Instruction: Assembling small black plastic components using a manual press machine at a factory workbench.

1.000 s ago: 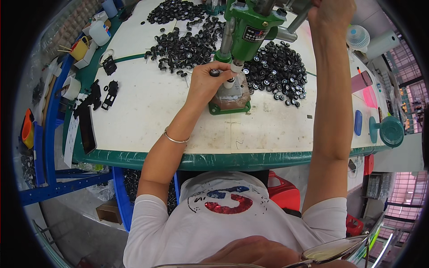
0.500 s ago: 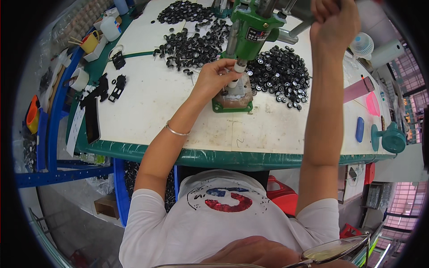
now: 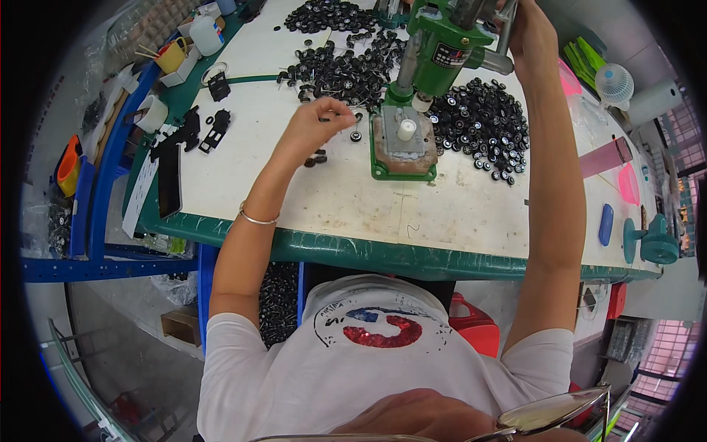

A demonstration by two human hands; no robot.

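White table (image 3: 324,206), green-edged, bears a green press (image 3: 443,65) with a white post (image 3: 406,130), wheel piles (image 3: 482,125) to either side. Your left hand (image 3: 313,132) shows fingertips drawn together, a wheel (image 3: 356,136) just beside them, left of the press (whether gripped, cannot be told). Your right hand (image 3: 532,43) is at the lever (image 3: 506,29); its closure cannot be told either.

Even, fairly bright light falls on the pale surface (image 3: 324,202), while the floor (image 3: 125,346) at the near left sits dimmer. Small glints dot the dark wheels (image 3: 479,125), and a soft sheen lies along the green edging (image 3: 346,247), which the fisheye bows. Pinkish brightness shows at the barred window (image 3: 666,342) on the right; details soften toward the blackened rim.
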